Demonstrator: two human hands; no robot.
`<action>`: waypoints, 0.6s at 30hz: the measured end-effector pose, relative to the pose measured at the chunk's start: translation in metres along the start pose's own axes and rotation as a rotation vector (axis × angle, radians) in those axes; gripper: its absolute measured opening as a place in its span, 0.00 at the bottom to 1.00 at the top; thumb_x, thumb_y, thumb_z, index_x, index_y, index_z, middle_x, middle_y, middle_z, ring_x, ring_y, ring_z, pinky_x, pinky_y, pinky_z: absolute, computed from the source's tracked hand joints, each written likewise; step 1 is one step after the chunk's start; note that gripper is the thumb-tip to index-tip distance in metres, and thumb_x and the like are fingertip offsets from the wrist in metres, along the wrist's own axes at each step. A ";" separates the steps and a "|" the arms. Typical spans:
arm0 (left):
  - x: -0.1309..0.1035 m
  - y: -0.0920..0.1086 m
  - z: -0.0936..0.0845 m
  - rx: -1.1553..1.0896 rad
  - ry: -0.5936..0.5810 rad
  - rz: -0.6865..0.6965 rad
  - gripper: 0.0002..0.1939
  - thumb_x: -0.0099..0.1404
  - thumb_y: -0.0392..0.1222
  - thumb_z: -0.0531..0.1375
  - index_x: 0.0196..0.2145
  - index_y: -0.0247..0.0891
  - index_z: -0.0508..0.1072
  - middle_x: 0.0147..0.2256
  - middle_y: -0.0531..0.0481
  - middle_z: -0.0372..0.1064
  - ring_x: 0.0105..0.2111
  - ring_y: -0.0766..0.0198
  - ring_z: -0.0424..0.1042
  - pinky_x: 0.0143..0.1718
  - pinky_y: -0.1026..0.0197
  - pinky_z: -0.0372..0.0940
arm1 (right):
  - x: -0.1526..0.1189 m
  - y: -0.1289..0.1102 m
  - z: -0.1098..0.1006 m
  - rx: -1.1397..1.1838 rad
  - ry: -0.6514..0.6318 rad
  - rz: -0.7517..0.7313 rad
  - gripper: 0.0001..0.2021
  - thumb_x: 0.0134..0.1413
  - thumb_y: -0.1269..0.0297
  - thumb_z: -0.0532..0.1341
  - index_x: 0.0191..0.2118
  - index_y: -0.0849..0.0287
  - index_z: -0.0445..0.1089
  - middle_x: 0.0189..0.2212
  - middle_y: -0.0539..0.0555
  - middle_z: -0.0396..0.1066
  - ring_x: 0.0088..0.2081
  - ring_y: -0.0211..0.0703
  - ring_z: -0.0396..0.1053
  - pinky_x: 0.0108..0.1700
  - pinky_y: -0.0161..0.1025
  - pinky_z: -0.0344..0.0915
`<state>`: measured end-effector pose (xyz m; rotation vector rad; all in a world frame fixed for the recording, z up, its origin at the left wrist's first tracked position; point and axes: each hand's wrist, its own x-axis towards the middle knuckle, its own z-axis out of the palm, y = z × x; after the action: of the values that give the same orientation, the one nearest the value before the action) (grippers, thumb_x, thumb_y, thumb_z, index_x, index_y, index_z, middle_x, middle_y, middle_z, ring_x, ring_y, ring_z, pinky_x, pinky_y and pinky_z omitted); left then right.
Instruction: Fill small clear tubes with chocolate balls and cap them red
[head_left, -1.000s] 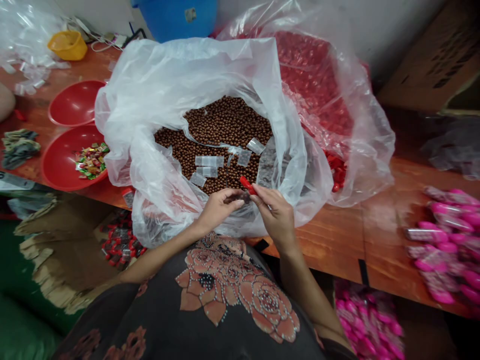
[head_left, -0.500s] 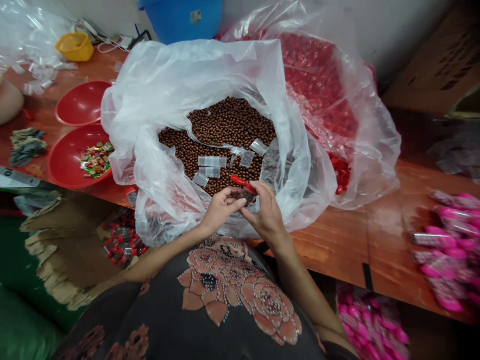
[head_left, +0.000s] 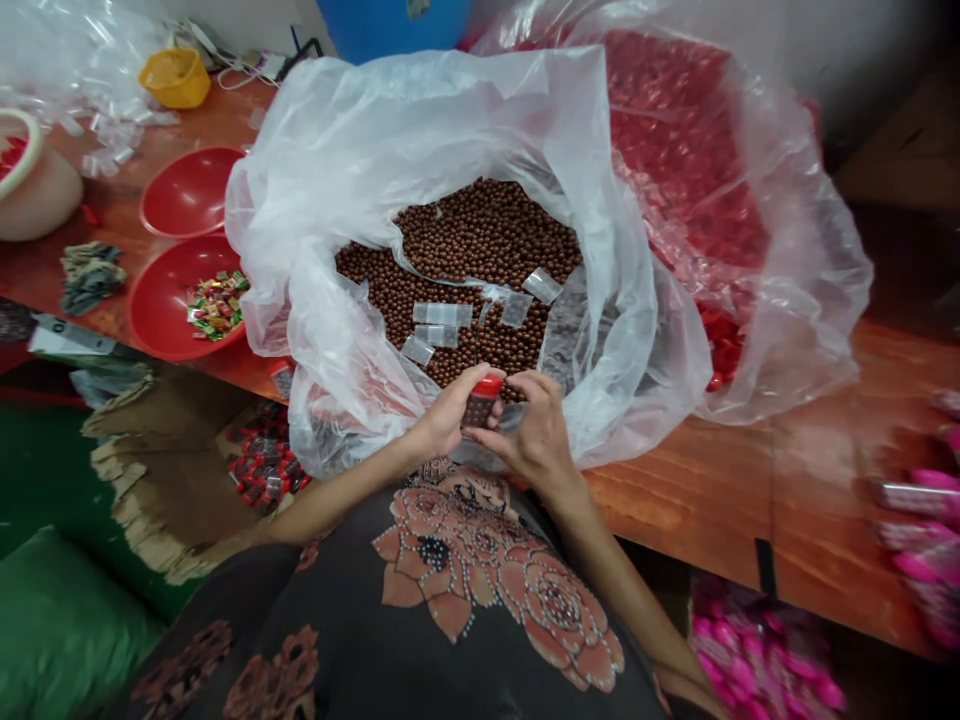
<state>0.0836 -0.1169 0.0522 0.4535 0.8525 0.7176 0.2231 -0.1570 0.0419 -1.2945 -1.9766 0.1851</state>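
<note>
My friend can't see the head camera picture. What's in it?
A person's left hand holds a red-capped jar, the right hand open beside it. A bag of brown balls fills the middle, with red bowls to its left.

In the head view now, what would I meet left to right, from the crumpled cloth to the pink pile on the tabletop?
Cloth → bowl with wrapped pieces → red-capped jar → bagged red pieces → pink pile.

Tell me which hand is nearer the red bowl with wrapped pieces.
Left: the left hand is right of the red bowl and lower in the picture; the right hand is farther right.
</note>
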 end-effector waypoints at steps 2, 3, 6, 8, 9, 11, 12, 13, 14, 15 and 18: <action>-0.002 0.000 0.000 0.057 -0.015 0.045 0.18 0.66 0.54 0.52 0.41 0.36 0.69 0.22 0.54 0.64 0.19 0.70 0.63 0.21 0.67 0.58 | 0.003 0.001 -0.002 -0.027 -0.036 -0.016 0.39 0.52 0.52 0.65 0.64 0.60 0.50 0.53 0.64 0.62 0.55 0.53 0.61 0.54 0.53 0.65; -0.003 0.000 0.001 0.081 -0.018 0.069 0.18 0.66 0.54 0.52 0.41 0.36 0.69 0.21 0.54 0.63 0.19 0.70 0.62 0.21 0.67 0.58 | 0.005 0.001 -0.003 -0.056 -0.069 -0.034 0.38 0.53 0.50 0.64 0.64 0.60 0.50 0.54 0.64 0.62 0.55 0.53 0.61 0.55 0.52 0.64; -0.006 0.002 0.004 0.126 -0.019 0.116 0.17 0.66 0.52 0.52 0.43 0.37 0.67 0.21 0.56 0.61 0.18 0.71 0.60 0.20 0.68 0.58 | 0.010 0.003 -0.004 -0.155 -0.105 -0.124 0.35 0.54 0.46 0.62 0.60 0.62 0.56 0.53 0.64 0.65 0.55 0.53 0.62 0.55 0.50 0.62; -0.009 0.002 0.006 0.140 -0.022 0.117 0.16 0.66 0.50 0.52 0.45 0.38 0.66 0.20 0.57 0.59 0.17 0.71 0.58 0.18 0.69 0.56 | 0.012 0.006 -0.004 -0.211 -0.067 -0.209 0.33 0.53 0.44 0.61 0.56 0.64 0.60 0.50 0.64 0.68 0.53 0.52 0.64 0.54 0.49 0.61; -0.011 0.002 0.007 0.138 -0.020 0.112 0.15 0.66 0.48 0.52 0.46 0.38 0.66 0.20 0.57 0.58 0.16 0.71 0.57 0.18 0.69 0.55 | 0.012 0.006 -0.003 -0.236 -0.049 -0.254 0.32 0.53 0.43 0.61 0.55 0.64 0.61 0.49 0.64 0.69 0.52 0.52 0.64 0.53 0.48 0.61; -0.015 0.001 0.007 0.117 -0.007 0.096 0.14 0.65 0.46 0.52 0.46 0.38 0.65 0.19 0.58 0.57 0.16 0.71 0.55 0.17 0.69 0.55 | 0.013 0.007 -0.003 -0.274 -0.026 -0.335 0.31 0.52 0.43 0.61 0.52 0.65 0.63 0.45 0.63 0.71 0.49 0.51 0.66 0.53 0.47 0.61; -0.018 0.000 0.007 0.100 0.002 0.090 0.14 0.65 0.44 0.52 0.47 0.38 0.64 0.19 0.59 0.56 0.16 0.72 0.55 0.16 0.70 0.54 | 0.012 0.007 -0.002 -0.285 -0.020 -0.368 0.30 0.52 0.43 0.61 0.51 0.65 0.64 0.44 0.63 0.72 0.48 0.51 0.66 0.52 0.47 0.60; -0.020 -0.001 0.006 0.085 0.005 0.082 0.15 0.64 0.44 0.52 0.48 0.38 0.64 0.19 0.59 0.56 0.15 0.71 0.54 0.16 0.70 0.53 | 0.012 0.007 -0.002 -0.290 -0.015 -0.394 0.30 0.52 0.43 0.62 0.50 0.65 0.64 0.43 0.62 0.72 0.48 0.51 0.67 0.52 0.47 0.60; -0.022 -0.003 0.005 0.073 0.003 0.072 0.16 0.64 0.43 0.51 0.49 0.38 0.63 0.18 0.59 0.55 0.15 0.71 0.54 0.16 0.70 0.52 | 0.012 0.006 -0.001 -0.290 -0.009 -0.416 0.30 0.52 0.43 0.62 0.49 0.65 0.65 0.42 0.62 0.73 0.47 0.50 0.67 0.52 0.47 0.60; -0.024 -0.003 0.003 0.064 0.000 0.060 0.17 0.64 0.43 0.51 0.50 0.38 0.63 0.18 0.59 0.55 0.14 0.71 0.54 0.15 0.70 0.51 | 0.012 0.006 0.000 -0.287 -0.004 -0.438 0.29 0.52 0.43 0.62 0.49 0.64 0.65 0.42 0.62 0.73 0.46 0.50 0.67 0.53 0.47 0.60; -0.026 -0.003 -0.005 0.033 -0.015 0.035 0.20 0.62 0.42 0.51 0.52 0.38 0.62 0.17 0.59 0.55 0.13 0.71 0.53 0.16 0.69 0.51 | 0.014 0.004 0.006 -0.272 0.006 -0.480 0.29 0.51 0.42 0.63 0.48 0.63 0.65 0.41 0.61 0.73 0.46 0.49 0.68 0.53 0.46 0.60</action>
<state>0.0690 -0.1374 0.0615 0.5036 0.8446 0.7329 0.2191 -0.1415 0.0428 -0.9353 -2.2994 -0.3289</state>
